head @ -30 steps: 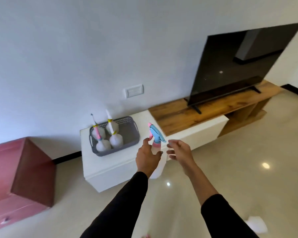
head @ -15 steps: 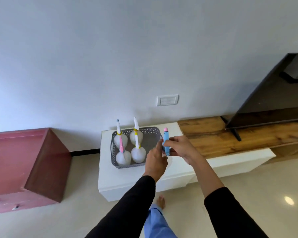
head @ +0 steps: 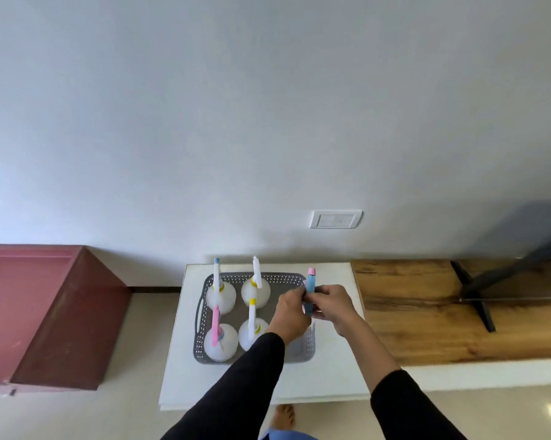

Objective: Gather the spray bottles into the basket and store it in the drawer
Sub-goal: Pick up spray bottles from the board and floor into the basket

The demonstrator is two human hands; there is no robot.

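A grey perforated basket (head: 201,312) sits on a white cabinet (head: 331,369) against the wall. Several white round spray bottles stand inside it, among them one with a pink trigger (head: 219,339) at the front left and one with a blue tip (head: 218,293) behind it. Over the basket's right half, my left hand (head: 290,315) and my right hand (head: 331,304) both grip a spray bottle with a blue and pink head (head: 310,282). Its body is hidden behind my hands.
A dark red cabinet (head: 52,315) stands to the left. A wooden TV bench (head: 426,312) with a black TV stand leg (head: 477,296) adjoins the white cabinet on the right. A wall socket (head: 335,219) sits above. My bare foot (head: 285,416) is on the floor.
I have stepped closer and the view now looks down on the basket. Both hands have carried the blue and pink bottle from beside the basket to above its right half.
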